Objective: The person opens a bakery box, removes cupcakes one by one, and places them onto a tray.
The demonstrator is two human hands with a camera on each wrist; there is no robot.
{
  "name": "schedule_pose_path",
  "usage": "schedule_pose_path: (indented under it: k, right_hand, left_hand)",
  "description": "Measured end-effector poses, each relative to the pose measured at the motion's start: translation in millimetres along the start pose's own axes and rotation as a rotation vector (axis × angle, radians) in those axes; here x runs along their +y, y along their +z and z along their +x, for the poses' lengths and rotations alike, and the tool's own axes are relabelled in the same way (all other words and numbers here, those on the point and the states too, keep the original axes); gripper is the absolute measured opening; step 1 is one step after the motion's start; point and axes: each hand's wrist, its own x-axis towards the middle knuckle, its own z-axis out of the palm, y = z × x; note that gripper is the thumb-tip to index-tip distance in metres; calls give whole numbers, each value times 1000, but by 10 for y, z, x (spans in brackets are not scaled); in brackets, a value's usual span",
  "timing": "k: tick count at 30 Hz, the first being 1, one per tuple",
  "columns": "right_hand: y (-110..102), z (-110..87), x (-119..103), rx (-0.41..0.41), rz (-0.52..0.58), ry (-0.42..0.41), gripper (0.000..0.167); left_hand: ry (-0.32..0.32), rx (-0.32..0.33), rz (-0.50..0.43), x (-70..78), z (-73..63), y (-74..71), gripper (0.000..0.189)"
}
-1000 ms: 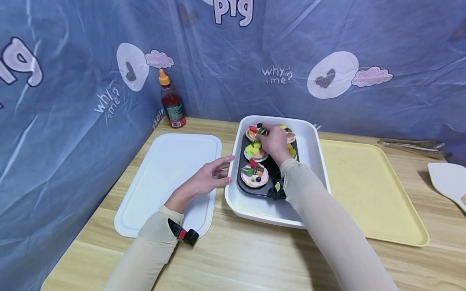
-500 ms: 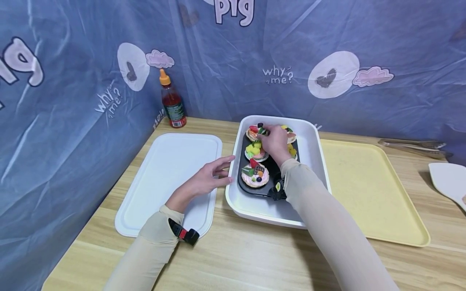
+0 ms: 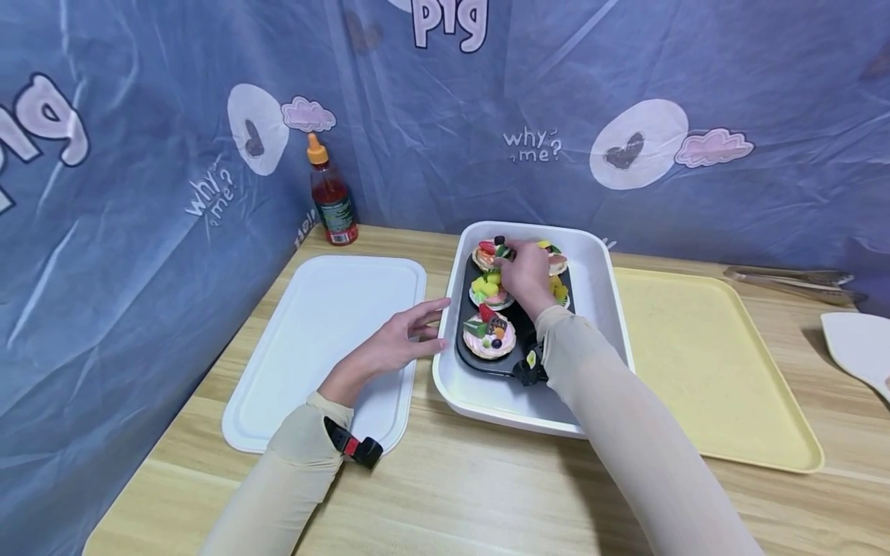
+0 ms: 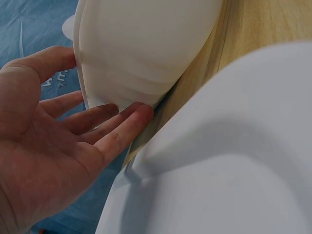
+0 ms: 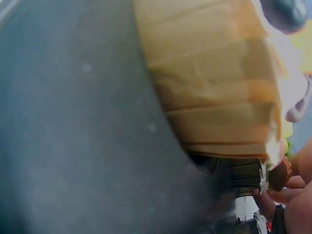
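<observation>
In the head view, a deep white tub (image 3: 459,394) holds a black muffin pan (image 3: 497,367) of fruit tarts. My right hand (image 3: 526,276) reaches in, finger and thumb pinching the back-left tart (image 3: 485,257), which shows red and dark toppings. Nearer sit a yellow-topped tart (image 3: 489,290) and a pink-cream tart (image 3: 490,335). The right hand and sleeve partly cover the right-hand tarts. A tart's pleated side (image 5: 214,83) looms close in the right wrist view. My left hand (image 4: 73,122) touches the tub's left wall with fingers spread and fairly straight.
A white tray (image 3: 327,332) lies left of the tub, under my left forearm. On the right are a yellow tray (image 3: 709,371), metal tongs (image 3: 793,283) and a white spatula (image 3: 858,347). A sauce bottle (image 3: 334,197) stands at the back left by the blue cloth.
</observation>
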Motion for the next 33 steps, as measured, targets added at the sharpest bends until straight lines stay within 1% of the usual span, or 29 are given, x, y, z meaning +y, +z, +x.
schedule_pose_path:
  k: [5,11,18,25,29,33]
  right_hand:
    - [7,0,-4,7,-2,11,42]
    - [24,1,-9,-3,-8,37,41]
    - [15,5,-11,-11,-9,36,42]
    - [-10,1,-16,-19,-28,22,43]
    - [-16,0,-24,-23,-44,18,47]
    - [-28,10,-25,-33,-59,36,53]
  left_hand:
    - [18,-4,0,-9,-2,-1,68]
    - [27,-7,3,-18,-9,5,68]
    - [2,-2,-6,-16,0,1,68]
    - [-7,-1,-6,-18,11,-5,68]
    - [-5,-5,-2,-12,6,-8,68]
    - [-4,-7,-2,-15,13,-5,68]
